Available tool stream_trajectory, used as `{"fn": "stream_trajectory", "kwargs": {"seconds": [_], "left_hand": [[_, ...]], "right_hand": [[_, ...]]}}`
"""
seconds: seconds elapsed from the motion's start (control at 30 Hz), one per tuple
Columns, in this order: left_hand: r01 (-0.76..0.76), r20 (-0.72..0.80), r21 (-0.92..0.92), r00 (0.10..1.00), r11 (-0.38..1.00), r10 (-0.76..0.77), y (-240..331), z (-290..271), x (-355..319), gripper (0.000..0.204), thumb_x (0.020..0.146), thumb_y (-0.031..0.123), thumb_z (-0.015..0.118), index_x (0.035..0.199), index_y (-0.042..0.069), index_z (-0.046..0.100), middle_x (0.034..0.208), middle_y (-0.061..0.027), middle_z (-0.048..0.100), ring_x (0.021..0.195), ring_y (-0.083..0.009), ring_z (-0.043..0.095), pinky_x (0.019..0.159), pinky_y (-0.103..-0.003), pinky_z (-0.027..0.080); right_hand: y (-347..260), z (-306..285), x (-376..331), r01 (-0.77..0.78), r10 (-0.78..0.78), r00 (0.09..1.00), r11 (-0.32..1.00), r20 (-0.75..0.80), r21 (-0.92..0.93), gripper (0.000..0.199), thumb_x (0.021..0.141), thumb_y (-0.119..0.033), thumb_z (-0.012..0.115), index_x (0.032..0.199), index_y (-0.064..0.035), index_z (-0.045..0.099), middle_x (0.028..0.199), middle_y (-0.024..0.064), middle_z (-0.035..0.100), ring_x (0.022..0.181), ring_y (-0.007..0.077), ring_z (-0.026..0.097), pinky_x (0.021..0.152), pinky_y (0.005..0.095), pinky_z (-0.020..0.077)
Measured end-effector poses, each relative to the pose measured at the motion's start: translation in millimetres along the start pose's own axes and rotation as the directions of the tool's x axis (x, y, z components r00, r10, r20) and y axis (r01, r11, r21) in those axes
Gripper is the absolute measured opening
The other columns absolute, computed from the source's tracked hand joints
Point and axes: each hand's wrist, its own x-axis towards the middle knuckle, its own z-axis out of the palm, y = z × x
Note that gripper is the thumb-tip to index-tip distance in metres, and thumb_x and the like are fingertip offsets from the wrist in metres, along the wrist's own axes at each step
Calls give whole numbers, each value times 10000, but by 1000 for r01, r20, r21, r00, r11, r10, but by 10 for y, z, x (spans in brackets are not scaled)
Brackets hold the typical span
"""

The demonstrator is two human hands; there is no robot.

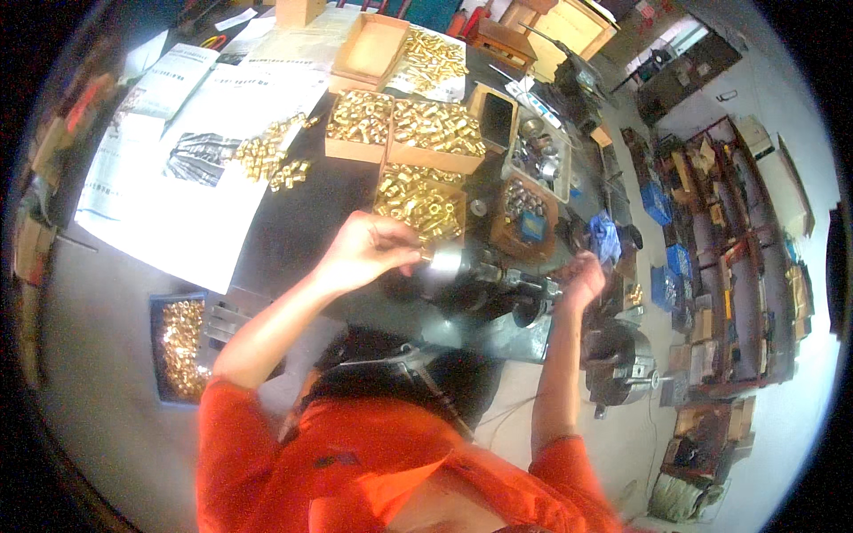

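Brass fitting [426, 255], pinched in left hand [369, 251] fingertips at the machine chuck [444, 263], 6 o'clock of a brass-filled box [418, 202]: small, rigid, smooth; hold by its sides. Right hand [582, 277] closed on a lever [533, 289].

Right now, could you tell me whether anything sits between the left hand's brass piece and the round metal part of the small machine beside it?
Nothing visible does. The left hand holds a small brass piece in its fingers, right at the edge of the machine's round metal part; no gap between them shows. The right hand rests farther along the machine.

place: workshop | signs: boxes of brass fittings [418, 129], small bench machine [484, 275], cluttered parts shelves [720, 266]
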Motion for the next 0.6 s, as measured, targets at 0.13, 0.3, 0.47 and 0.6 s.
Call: {"fn": "stream_trajectory", "kwargs": {"seconds": [0.13,0.3,0.47,0.6], "left_hand": [[8,-31,-8,999,1000,-8,70,-32,-25,114,752,-24,609,853,-76,597,749,-111,619,619,-156,604,576,-250,497],[-44,-113,36,992,998,48,2,-167,158,103,764,-3,602,841,-69,590,696,-93,598,627,-135,588,570,-246,484],[-161,-125,443,963,882,239,-345,-213,774,179,781,55,608,914,-62,581,758,-72,608,630,-113,584,572,-246,476],[-79,-136,461,978,884,158,-421,-310,865,225,780,81,608,974,-26,577,794,-87,622,601,-103,579,543,-241,459]], "right_hand": [[-377,-169,-446,114,-118,993,987,28,112,195,843,-181,413,702,-65,483,552,-33,335,448,59,288,403,199,228],[-319,-563,-895,-154,154,986,988,61,-13,140,743,-64,409,673,-13,520,555,5,399,456,79,361,408,204,299],[-679,-447,-685,364,-278,930,788,241,-497,146,669,-101,443,601,2,521,600,63,492,554,139,465,521,268,416],[-1942,275,-1247,722,-660,591,690,464,61,218,745,-188,513,591,-39,473,618,59,477,591,188,474,621,305,425]]}}
